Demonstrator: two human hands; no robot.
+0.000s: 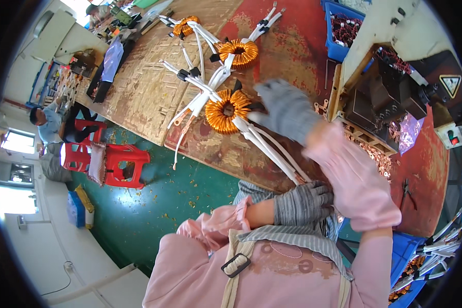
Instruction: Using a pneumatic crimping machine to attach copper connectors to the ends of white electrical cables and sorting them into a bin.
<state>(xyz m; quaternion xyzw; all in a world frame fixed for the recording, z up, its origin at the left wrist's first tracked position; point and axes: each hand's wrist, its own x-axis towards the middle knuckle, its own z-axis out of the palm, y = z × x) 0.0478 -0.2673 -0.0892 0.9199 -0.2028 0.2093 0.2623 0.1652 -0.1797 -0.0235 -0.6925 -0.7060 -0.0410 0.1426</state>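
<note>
Nearest me on the bench lies a toroidal coil (221,114) wound in copper-coloured wire, with white sleeved leads (268,150) running toward me. My left hand (304,204), in a grey striped glove, is closed around the ends of these leads at the bench edge; its fingertips partly hide them. Just right of the coil is my right hand (287,109), also gloved and a little blurred. Its thumb and fingers are apart, with nothing visible between them. From the coil's far side, more white leads with copper terminals (181,119) spread left.
Two further coils, a middle one (238,53) and a far one (186,26), lie beyond. At right stands a machine (380,102) beside copper terminals (379,160) and pliers (406,194). A blue bin (339,50) is behind. Red stools (123,163) and a seated person (51,123) are left.
</note>
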